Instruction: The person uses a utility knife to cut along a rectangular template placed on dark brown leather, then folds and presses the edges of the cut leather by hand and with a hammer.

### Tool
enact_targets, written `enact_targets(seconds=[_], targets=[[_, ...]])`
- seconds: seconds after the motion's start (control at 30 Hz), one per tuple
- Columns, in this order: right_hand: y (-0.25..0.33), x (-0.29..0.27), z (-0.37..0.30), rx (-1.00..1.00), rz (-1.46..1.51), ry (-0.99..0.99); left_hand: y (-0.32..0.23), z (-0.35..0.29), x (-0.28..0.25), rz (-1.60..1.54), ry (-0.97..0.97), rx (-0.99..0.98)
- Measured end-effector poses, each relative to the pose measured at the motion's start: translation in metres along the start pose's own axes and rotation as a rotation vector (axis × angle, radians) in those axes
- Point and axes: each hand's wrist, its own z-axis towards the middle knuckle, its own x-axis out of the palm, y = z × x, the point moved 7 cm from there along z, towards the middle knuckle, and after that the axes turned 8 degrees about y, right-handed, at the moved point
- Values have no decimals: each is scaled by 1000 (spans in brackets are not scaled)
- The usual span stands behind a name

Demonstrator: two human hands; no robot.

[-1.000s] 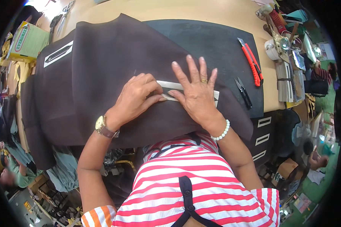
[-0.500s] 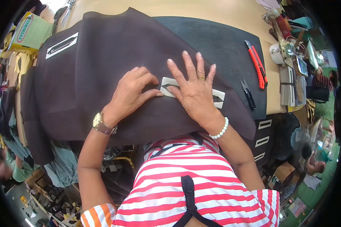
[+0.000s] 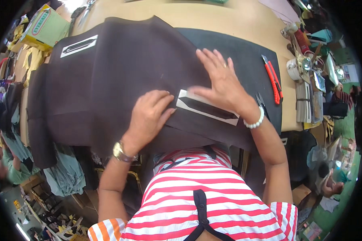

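A large dark brown cloth lies spread over the table. A white strip with a long pointed dark piece at its middle lies slantwise on it. My left hand rests on the cloth beside the strip's left end, fingers bent and thumb apart from them. Over the strip's upper edge is my right hand, its fingers stretched toward the cloth's slanting right edge, thumb blurred. Neither hand visibly holds anything. A matching white strip sits at the cloth's upper left.
A dark mat lies partly under the cloth. On it are a red utility knife and small black thread snips. A green and yellow box stands far left. Tools and bundled cards line the right side.
My right hand has lifted off the strip and moved up and right, uncovering most of it. My left hand has shifted right and down. The cloth's lower right part now looks folded under.
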Motion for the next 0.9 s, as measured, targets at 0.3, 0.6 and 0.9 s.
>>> enact_targets(seconds=[0.3,0.6,0.9], targets=[[74,20,134,-545,27,335,-9,-18,14,89,-191,-104],[100,43,157,-444,-346,809,-10,-19,17,135,-171,-86],[85,60,145,-575,-251,663,-10,-21,20,151,-167,-88]])
